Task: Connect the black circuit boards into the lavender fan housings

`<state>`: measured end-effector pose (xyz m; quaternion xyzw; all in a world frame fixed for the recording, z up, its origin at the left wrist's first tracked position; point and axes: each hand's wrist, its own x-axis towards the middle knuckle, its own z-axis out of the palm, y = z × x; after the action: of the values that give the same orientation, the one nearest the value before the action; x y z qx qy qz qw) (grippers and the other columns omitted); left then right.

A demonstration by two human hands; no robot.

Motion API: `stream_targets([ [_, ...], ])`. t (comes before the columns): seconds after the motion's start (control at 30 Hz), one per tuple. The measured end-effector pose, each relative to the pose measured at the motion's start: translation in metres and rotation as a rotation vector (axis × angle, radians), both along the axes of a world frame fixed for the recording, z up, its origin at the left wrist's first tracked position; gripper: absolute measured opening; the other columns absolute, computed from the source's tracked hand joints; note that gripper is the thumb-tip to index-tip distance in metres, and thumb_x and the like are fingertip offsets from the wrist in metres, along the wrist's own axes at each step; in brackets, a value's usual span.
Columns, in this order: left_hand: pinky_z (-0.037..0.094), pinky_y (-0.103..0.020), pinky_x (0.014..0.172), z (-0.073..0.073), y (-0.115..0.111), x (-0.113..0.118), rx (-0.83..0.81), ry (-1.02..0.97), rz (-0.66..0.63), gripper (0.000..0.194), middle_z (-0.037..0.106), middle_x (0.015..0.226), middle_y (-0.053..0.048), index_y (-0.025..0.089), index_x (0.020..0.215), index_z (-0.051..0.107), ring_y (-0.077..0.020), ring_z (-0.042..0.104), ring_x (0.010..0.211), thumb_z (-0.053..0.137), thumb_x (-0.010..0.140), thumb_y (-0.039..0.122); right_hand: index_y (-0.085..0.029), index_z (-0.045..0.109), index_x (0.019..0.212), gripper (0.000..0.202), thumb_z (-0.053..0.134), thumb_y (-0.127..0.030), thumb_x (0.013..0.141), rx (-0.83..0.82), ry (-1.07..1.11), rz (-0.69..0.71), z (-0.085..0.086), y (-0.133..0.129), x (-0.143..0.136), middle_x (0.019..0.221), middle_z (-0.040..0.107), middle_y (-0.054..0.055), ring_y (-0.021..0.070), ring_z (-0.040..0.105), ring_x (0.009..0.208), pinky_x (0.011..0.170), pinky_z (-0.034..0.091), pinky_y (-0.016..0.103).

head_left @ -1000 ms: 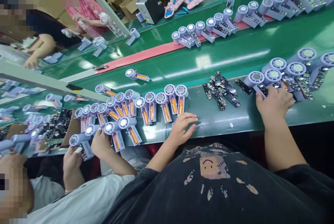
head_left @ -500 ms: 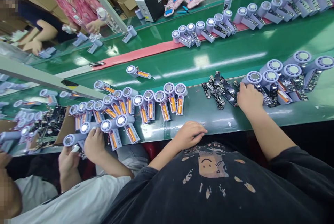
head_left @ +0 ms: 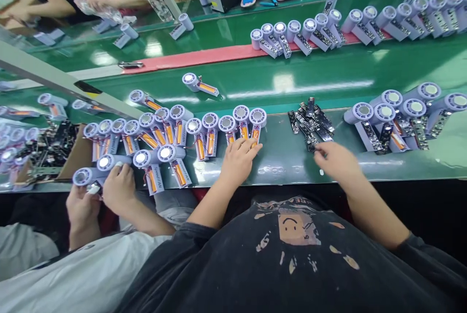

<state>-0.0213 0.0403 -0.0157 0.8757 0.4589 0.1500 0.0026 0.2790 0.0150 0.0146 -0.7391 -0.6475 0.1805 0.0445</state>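
My left hand rests over the lower ends of the rightmost fan units with orange cells, its fingers spread across a purple fan unit. No object is lifted by it. My right hand is just below the pile of black circuit boards, fingertips pinched together near the lowest board; what they hold, if anything, is too small to make out. Right of the pile stands a group of purple fan units with circuit boards in their handles.
A co-worker's hands hold a fan unit at the left. Fan units line the red strip at the back. A slanted metal post crosses the left side. A box of boards stands at far left.
My right hand has left the right-hand fan units and moved left to the board pile. My left hand has moved up and left from the bench edge onto the fan units. The view has shifted slightly.
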Motion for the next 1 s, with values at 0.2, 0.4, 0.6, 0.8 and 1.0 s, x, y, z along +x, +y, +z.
stream_targets([
  [0.2, 0.050, -0.040, 0.087, 0.005, 0.027, 0.011, -0.106, 0.318, -0.205, 0.031, 0.066, 0.131, -0.010, 0.017, 0.104, 0.071, -0.0279, 0.057, 0.115, 0.046, 0.093, 0.002, -0.021, 0.068, 0.081, 0.018, 0.051, -0.026, 0.087, -0.046, 0.147, 0.093, -0.019, -0.026, -0.030, 0.084, 0.069, 0.004, 0.0172, 0.059, 0.072, 0.060, 0.037, 0.028],
  [0.4, 0.048, -0.030, 0.071, 0.003, 0.017, 0.059, -0.133, 0.318, -0.384, 0.020, 0.068, 0.090, -0.008, 0.015, 0.089, 0.068, -0.0205, 0.059, 0.089, 0.050, 0.096, 0.010, -0.022, 0.070, 0.085, 0.020, 0.053, -0.030, 0.085, 0.026, 0.264, -0.013, -0.025, -0.030, -0.008, 0.082, 0.070, 0.004, 0.0183, 0.061, 0.072, 0.066, 0.042, 0.030],
  [0.6, 0.050, -0.036, 0.088, 0.010, 0.022, 0.054, 0.025, 0.059, -0.409, 0.031, 0.069, 0.121, -0.007, 0.021, 0.118, 0.065, -0.0211, 0.062, 0.107, 0.045, 0.096, 0.012, -0.022, 0.071, 0.086, 0.022, 0.053, -0.035, 0.082, 0.028, 0.306, -0.136, -0.029, -0.037, 0.007, 0.084, 0.071, 0.005, 0.0204, 0.063, 0.074, 0.066, 0.044, 0.032],
  [0.8, 0.036, -0.059, 0.111, 0.025, 0.075, 0.033, -0.059, 0.233, -0.085, 0.051, 0.047, 0.155, -0.008, 0.025, 0.132, 0.063, -0.0374, 0.036, 0.144, 0.045, 0.091, 0.001, -0.021, 0.071, 0.085, 0.023, 0.054, -0.036, 0.081, -0.023, 0.335, -0.139, -0.025, -0.040, 0.009, 0.079, 0.070, 0.005, 0.0191, 0.061, 0.066, 0.062, 0.043, 0.032],
  [1.0, 0.050, -0.048, 0.089, 0.030, 0.038, 0.059, -0.143, 0.345, -0.161, 0.027, 0.061, 0.136, -0.008, 0.026, 0.113, 0.072, -0.0372, 0.050, 0.126, 0.054, 0.096, 0.016, -0.020, 0.071, 0.084, 0.023, 0.053, -0.034, 0.081, 0.065, 0.431, -0.104, -0.020, -0.045, 0.008, 0.082, 0.071, 0.007, 0.0197, 0.062, 0.073, 0.066, 0.045, 0.031],
])
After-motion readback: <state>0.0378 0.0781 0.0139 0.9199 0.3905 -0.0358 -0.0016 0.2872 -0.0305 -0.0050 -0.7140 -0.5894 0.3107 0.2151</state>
